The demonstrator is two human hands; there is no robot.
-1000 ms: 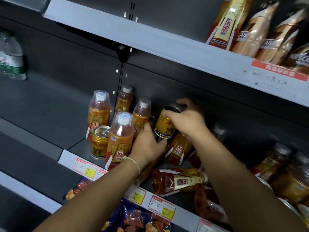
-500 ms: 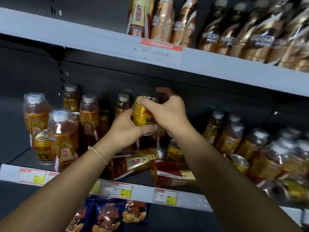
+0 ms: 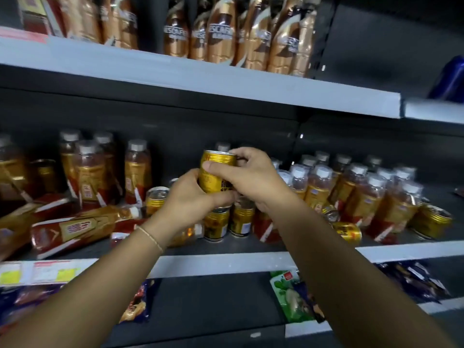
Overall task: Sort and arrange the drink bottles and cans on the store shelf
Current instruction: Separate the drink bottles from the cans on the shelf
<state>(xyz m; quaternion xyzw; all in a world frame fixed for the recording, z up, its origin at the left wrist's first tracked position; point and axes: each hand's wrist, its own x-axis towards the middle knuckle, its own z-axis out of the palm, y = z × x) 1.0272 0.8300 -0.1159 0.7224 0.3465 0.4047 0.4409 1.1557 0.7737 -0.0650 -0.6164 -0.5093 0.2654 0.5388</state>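
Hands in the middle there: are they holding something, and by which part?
Yes, a gold can, held upright above the shelf. The left hand grips its lower body; the right hand wraps the upper side, fingertips at the top rim.

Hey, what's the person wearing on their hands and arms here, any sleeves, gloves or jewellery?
Both forearms are bare up to the frame edge, with no sleeves in view. Neither the left hand nor the right hand has a glove, and I can't make out any rings. The only thing worn is a thin, pale bracelet like a fine chain or cord around the left wrist. No watch shows on the right wrist.
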